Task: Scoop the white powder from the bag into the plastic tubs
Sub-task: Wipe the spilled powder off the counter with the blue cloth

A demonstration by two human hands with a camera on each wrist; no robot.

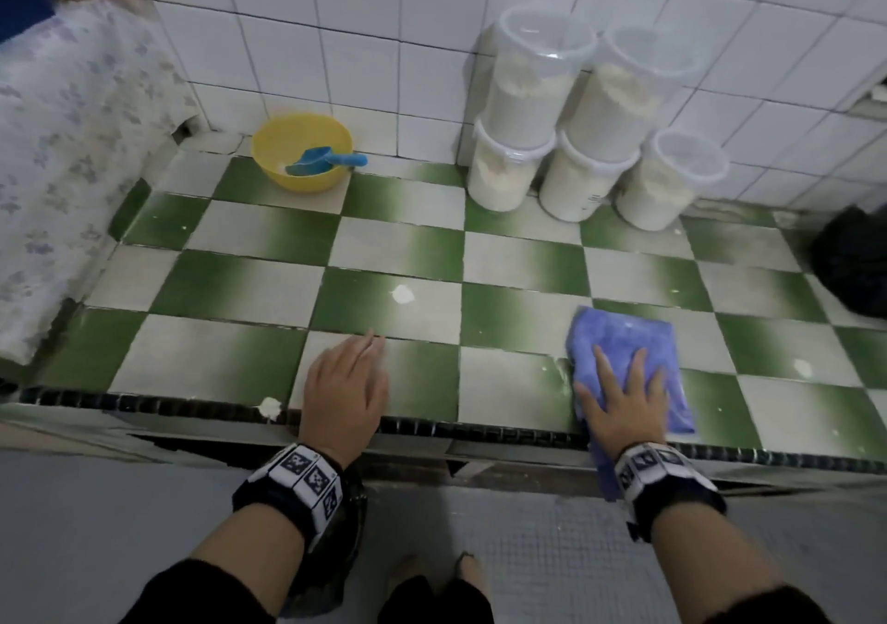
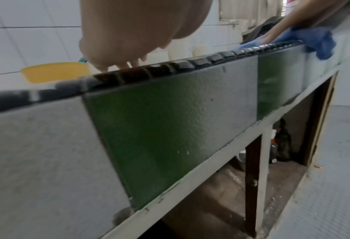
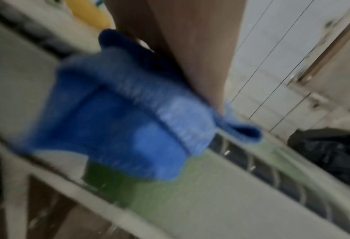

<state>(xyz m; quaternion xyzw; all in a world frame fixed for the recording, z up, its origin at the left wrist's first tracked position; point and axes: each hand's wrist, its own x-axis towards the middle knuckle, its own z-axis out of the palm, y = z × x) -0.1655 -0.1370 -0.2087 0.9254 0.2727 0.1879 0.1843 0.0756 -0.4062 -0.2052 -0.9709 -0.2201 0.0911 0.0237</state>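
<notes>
Several lidded clear plastic tubs (image 1: 590, 119) filled with white powder stand stacked against the tiled wall at the back right. A blue scoop (image 1: 322, 162) lies in a yellow bowl (image 1: 301, 150) at the back left; the yellow bowl (image 2: 55, 72) also shows in the left wrist view. My right hand (image 1: 621, 395) presses flat on a blue cloth (image 1: 629, 359) near the counter's front edge; the blue cloth (image 3: 125, 116) hangs partly over the edge. My left hand (image 1: 345, 385) rests flat on the green-and-white checkered counter (image 1: 269, 287), holding nothing. No bag of powder is visible.
Small white powder spills (image 1: 402, 294) dot the counter, one (image 1: 269, 407) at the front edge. A floral cloth (image 1: 72, 143) covers something at the left. A black bag (image 1: 852, 263) lies at the right. Beneath the counter is an open cupboard (image 2: 272, 153).
</notes>
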